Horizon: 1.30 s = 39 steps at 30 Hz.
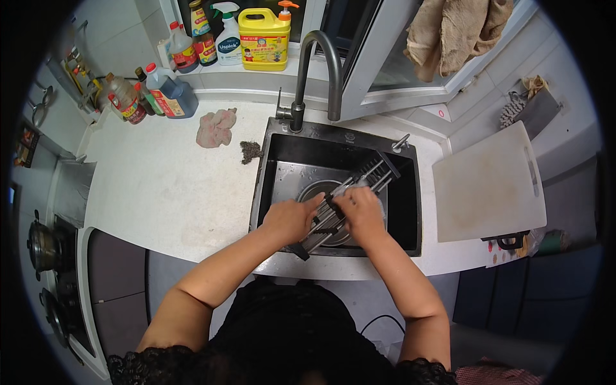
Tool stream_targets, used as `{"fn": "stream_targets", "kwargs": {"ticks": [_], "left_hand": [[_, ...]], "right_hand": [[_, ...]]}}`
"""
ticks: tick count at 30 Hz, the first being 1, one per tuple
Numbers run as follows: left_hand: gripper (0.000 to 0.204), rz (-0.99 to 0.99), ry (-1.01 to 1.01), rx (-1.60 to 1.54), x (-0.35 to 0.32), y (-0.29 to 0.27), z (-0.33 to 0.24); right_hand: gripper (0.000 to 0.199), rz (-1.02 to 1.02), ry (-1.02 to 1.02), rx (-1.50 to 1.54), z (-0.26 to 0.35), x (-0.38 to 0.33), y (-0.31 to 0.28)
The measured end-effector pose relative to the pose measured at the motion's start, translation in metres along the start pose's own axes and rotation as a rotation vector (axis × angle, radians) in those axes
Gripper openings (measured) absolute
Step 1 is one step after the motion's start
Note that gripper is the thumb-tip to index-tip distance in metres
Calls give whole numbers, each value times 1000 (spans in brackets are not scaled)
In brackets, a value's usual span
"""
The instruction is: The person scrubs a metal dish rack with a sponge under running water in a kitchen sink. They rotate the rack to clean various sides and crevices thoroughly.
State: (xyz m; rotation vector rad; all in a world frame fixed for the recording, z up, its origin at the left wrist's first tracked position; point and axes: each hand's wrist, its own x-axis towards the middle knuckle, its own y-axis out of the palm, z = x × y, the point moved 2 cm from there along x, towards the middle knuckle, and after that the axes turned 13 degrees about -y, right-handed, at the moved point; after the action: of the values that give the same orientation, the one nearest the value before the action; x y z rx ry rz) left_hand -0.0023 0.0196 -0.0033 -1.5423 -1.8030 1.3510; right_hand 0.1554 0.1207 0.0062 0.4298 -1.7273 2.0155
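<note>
1. While the left hand point(290, 221) is clamped on one side of a metal rack point(328, 231), its thumb pointing across the bars, the right hand point(362, 208) sits close by with bent fingers touching the rack; I cannot tell whether it grips or only presses.
2. The rack is in the sink point(330, 133), slanting from the front edge on the left up toward the back right, above a round steel bowl point(324, 184).
3. Something pale shows beside the right hand, too unclear to name.
4. Behind the sink stands a tall tap point(300, 83).
5. Left of the sink, on the white counter point(154, 186), lie a dark scrubber point(250, 152) and, just beyond it, a crumpled pink cloth point(217, 127).
6. On the windowsill are a spray bottle point(228, 46) and a yellow jug point(264, 40).
7. Right of the sink is a white cutting board point(489, 183).
</note>
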Motion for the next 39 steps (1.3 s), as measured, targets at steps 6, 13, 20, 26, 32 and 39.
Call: {"fn": "stream_targets", "kwargs": {"ticks": [6, 13, 20, 26, 32, 39], "left_hand": [[43, -126, 13, -49, 11, 5, -14], [43, -4, -65, -4, 3, 0, -12], [42, -92, -29, -99, -2, 13, -2], [42, -102, -44, -60, -4, 8, -2], [43, -81, -32, -15, -8, 8, 1], [43, -104, -32, -23, -6, 9, 3]], "right_hand": [[42, -141, -29, -12, -3, 8, -13], [23, 16, -76, -77, -9, -7, -6], [19, 19, -187, -42, 11, -7, 0], [22, 23, -131, -66, 11, -6, 4], [23, -13, -148, -40, 6, -9, 8], [23, -19, -203, -37, 18, -2, 12]]}}
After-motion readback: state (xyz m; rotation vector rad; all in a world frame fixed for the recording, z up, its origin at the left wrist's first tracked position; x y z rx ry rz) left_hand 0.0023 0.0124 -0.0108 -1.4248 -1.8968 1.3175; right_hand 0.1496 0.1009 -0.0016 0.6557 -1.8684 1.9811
